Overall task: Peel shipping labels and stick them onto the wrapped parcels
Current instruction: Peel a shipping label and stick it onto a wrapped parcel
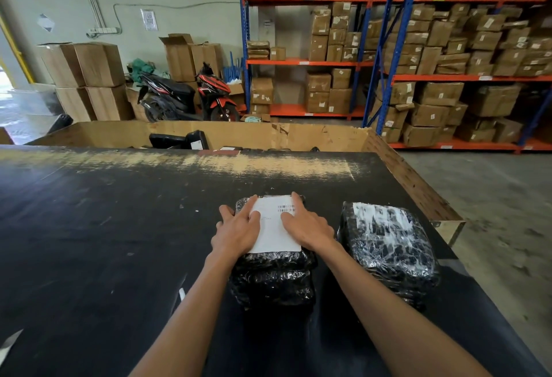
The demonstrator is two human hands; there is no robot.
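A parcel wrapped in black bubble plastic stands on the black table in front of me. A white shipping label with a barcode lies flat on its top. My left hand presses on the label's left side with straight fingers spread, some over the parcel's left edge. My right hand presses flat on the label's right side. To the right lies a second black wrapped parcel with a white label under its wrap.
Beyond the table's far edge stands a big cardboard bin holding several black parcels. Orange and blue racks full of brown boxes fill the right. A scooter and stacked cartons stand by the wall.
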